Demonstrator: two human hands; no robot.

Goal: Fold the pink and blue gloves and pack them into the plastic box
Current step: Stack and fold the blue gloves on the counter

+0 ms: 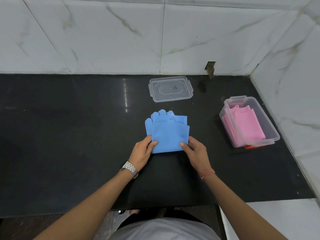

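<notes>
Both forearms are bare, with no sleeves in view. The left wrist carries a silver metal link watch (129, 168), the right wrist a thin reddish thread band (207, 173). A light grey shirt (162, 229) covers the torso

Legible text, labels, brands, numbers, signs: none. One small dark mark sits in the centre panel of the clear plastic lid (170, 88) lying on the bench (69, 135); it is too small and blurred to read.
</notes>
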